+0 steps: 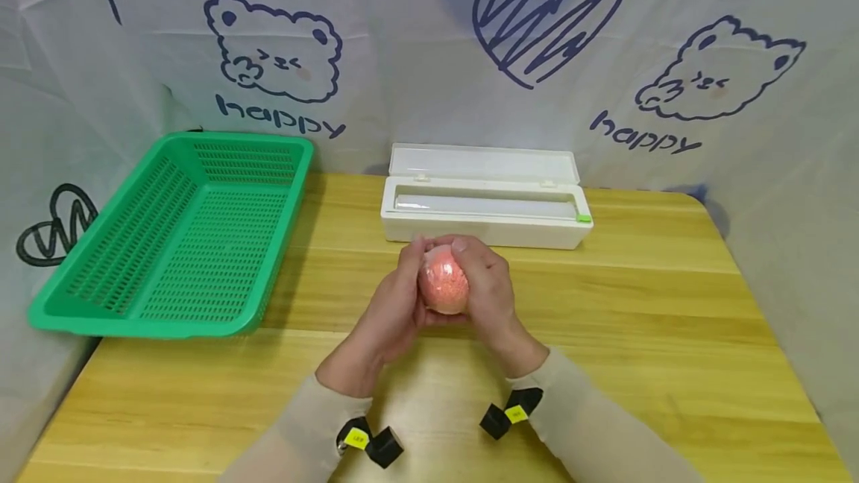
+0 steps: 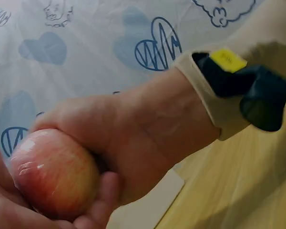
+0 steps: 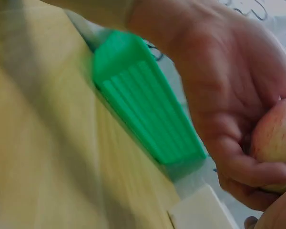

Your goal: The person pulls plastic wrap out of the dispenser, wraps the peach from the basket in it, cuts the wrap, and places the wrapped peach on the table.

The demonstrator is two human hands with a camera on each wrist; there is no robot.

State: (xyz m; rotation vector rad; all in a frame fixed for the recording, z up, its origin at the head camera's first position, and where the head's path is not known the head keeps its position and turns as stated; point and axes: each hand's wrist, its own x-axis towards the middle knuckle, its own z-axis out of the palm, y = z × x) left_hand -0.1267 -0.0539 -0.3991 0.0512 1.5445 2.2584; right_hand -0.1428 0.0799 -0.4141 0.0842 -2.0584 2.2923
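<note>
Both hands cup a red-and-yellow apple [image 1: 444, 282] over the middle of the table. Shiny highlights and wrinkles show clear film over its skin. My left hand [image 1: 394, 302] grips it from the left, its fingers curled under and around it. From the other side, my right hand [image 1: 491, 285] holds it with the thumb along the upper part. In the left wrist view the glossy apple [image 2: 55, 174] lies between the two palms. The right wrist view catches only part of the apple [image 3: 276, 140], with the left hand's fingers [image 3: 248, 164] bent about it.
Just beyond the hands stands a white cling film box [image 1: 479, 231], its lid raised and a roll inside. A green plastic basket [image 1: 258, 319] sits at the left of the wooden table [image 1: 637, 319]. White cloth [image 1: 416, 58] with drawings hangs behind.
</note>
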